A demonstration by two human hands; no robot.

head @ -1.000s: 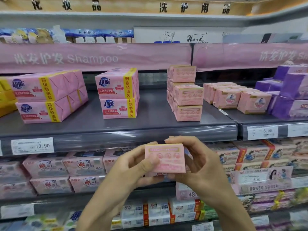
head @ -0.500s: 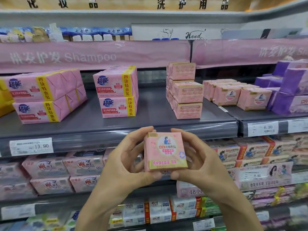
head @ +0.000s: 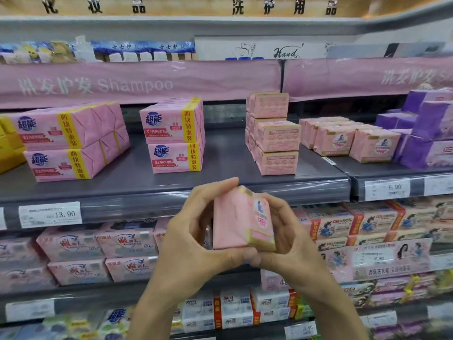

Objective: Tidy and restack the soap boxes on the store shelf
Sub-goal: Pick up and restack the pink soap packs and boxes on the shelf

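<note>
The small pink paper-wrapped soap box (head: 235, 219) has been spun since half a second ago: back then its printed front faced the camera, now a plain pink side does and the front angles off right. It's still held at lower centre of the frame, in front of the shelf edge. The left hand (head: 193, 231) grips its left side and the right hand (head: 291, 241) cups the right, fingers curled round it.

The grey metal shelf (head: 171, 187) across the middle holds a three-high stack of matching pink boxes (head: 277, 143) right of centre, a row of more pink boxes (head: 343, 141) further right, purple wrapped packs (head: 429, 133) at the right edge, and pink yellow-banded multipacks (head: 174, 136) centre-left.
</note>
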